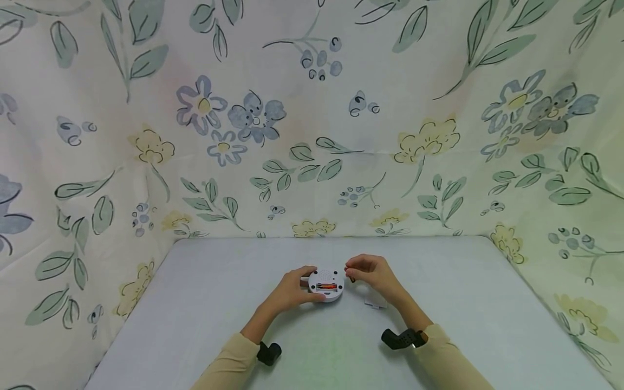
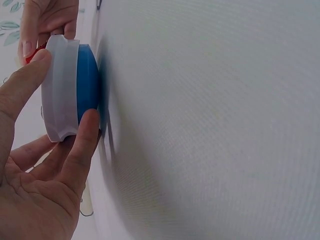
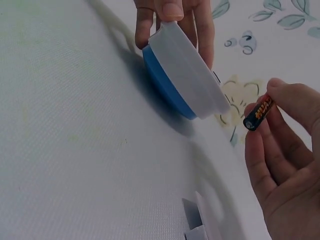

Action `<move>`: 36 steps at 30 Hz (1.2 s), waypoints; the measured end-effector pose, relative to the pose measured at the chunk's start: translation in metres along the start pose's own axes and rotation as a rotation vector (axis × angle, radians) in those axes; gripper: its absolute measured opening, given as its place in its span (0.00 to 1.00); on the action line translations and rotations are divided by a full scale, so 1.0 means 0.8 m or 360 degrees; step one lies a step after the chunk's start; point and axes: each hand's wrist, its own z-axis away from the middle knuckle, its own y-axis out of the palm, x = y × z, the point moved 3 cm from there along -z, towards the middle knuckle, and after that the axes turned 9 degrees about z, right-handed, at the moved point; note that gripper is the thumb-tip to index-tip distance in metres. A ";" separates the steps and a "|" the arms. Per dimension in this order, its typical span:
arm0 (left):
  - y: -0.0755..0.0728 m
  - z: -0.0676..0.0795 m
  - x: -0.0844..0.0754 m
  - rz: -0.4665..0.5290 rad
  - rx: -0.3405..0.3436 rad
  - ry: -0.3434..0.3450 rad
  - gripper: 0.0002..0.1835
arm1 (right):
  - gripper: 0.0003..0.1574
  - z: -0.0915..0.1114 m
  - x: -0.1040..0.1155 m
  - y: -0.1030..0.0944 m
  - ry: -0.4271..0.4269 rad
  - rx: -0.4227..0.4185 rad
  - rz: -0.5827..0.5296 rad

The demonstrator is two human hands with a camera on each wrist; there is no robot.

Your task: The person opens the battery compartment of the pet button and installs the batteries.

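My left hand (image 1: pixel 291 291) grips a round white device with a blue base (image 2: pixel 87 82), thumb on one side and fingers on the other. Its flat white face (image 1: pixel 325 276) is turned up, showing small dark feet and an uncovered battery compartment. An orange-red battery (image 1: pixel 326 286) lies in that compartment. Just right of the device, my right hand (image 1: pixel 374 272) pinches a small black and orange battery (image 3: pixel 259 113) between thumb and fingertips. In the right wrist view the battery is held apart from the device, its dark end pointing down and left.
A small white plastic cover (image 1: pixel 375 304) lies on the white table (image 1: pixel 205 325), below the right hand. Black wrist cameras (image 1: pixel 404 339) sit on both wrists. A floral cloth (image 1: pixel 312 179) hangs behind the table and along its sides.
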 end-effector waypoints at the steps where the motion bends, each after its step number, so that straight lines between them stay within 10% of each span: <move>1: 0.000 0.000 0.000 0.0001 0.0000 -0.0001 0.44 | 0.20 -0.001 0.000 0.001 -0.0003 0.0009 -0.0009; 36: -0.003 0.001 0.000 0.0021 0.0023 0.0047 0.43 | 0.18 -0.021 0.031 0.035 -0.0199 0.0171 0.0082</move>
